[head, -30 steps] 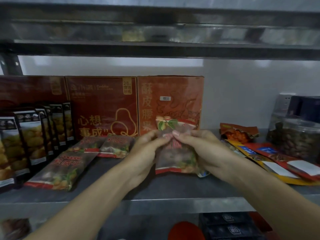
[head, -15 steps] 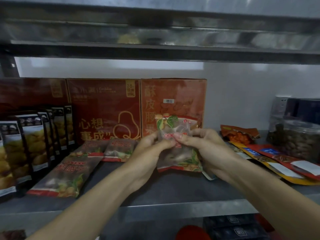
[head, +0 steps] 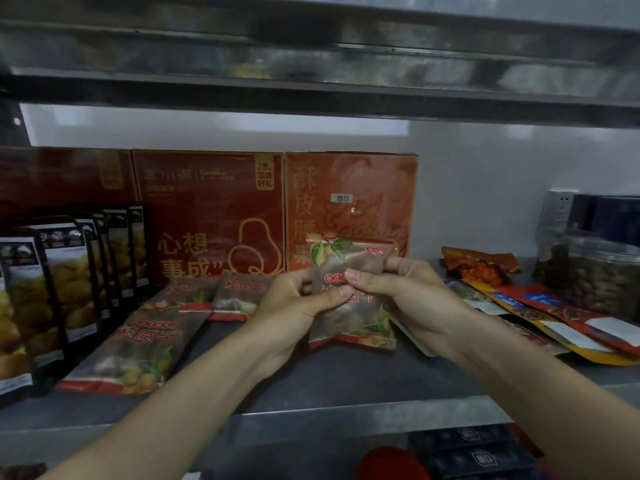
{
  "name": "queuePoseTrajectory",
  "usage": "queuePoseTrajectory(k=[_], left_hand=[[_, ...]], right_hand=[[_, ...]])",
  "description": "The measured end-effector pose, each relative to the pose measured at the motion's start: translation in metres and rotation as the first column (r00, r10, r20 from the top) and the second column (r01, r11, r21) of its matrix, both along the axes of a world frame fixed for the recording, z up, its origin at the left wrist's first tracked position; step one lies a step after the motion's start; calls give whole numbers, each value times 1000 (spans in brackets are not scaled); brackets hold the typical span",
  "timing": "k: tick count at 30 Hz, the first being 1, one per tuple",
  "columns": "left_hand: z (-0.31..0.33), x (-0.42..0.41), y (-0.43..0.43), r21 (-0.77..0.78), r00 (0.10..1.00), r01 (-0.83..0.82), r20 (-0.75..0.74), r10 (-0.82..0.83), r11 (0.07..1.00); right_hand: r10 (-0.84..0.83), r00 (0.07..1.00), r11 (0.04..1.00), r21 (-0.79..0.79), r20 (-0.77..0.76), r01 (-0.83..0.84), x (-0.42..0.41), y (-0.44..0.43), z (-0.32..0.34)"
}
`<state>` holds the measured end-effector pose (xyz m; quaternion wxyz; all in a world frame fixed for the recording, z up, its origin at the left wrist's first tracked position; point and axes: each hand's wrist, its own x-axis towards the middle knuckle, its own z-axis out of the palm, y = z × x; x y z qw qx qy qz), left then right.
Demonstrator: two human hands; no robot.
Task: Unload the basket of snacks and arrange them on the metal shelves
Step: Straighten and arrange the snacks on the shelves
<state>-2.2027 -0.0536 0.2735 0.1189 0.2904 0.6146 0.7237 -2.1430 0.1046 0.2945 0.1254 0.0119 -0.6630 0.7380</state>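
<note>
My left hand and right hand pinch a snack bag upright over the shelf, before red boxes.

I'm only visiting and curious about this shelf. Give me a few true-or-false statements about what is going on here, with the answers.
1. The left hand and right hand both pinch one snack bag. True.
2. Several matching bags lie flat on the shelf, left of the hands. True.
3. The red boxes lie flat at the front edge. False: they stand upright along the back.
4. The clear jar sits at the left end. False: it is at the right end.
5. The dark pouches are heaped in a pile. False: they stand upright in a row.
</note>
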Motion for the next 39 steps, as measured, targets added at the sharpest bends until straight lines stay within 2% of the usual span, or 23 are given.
queuePoseTrajectory(k=[5,9,12,13,17,19,21,22,25,27,29,32,34,39], left_hand=[[2,0,-2,-20,998,-67,-8,67,998],[14,2,-2,-100,1000,-2,-2,2,995],[28,-22,6,-114,986,-110,113,123,987],[30,-31,10,-165,974,-162,131,185,973],[23,-56,43,-450,955,-256,20,297,856],[21,-65,61,-551,936,-349,-167,310,758],[25,-68,75,-627,897,-438,-350,269,644],[27,-68,83,-652,887,-454,-397,237,607],[28,-66,102,-745,874,-470,-469,129,473],[28,-64,112,-801,887,-445,-454,78,401],[29,-66,120,-792,907,-413,-399,131,449],[28,-66,130,-653,938,-342,-197,285,676],[24,-65,133,-538,934,-324,-52,353,778],[16,-59,127,-343,941,-249,137,310,906]], right_hand=[[23,998,994,102,52,-28,-1,1,-5],[-62,995,995,85,81,55,-1,12,0],[-164,982,985,64,93,158,2,33,15],[-192,978,980,65,87,186,4,41,20],[-271,960,961,68,72,267,6,67,31],[-297,951,954,81,91,290,5,74,31],[-323,940,945,95,107,313,4,78,29],[-332,937,941,106,111,321,4,81,29],[-344,933,937,110,105,333,0,91,28],[-345,934,936,114,97,334,-4,95,27],[-354,931,930,140,93,340,-8,99,26],[-343,932,931,177,117,320,-10,102,23],[-319,940,942,146,117,302,-9,103,21],[-306,948,948,121,83,295,-5,107,17]])
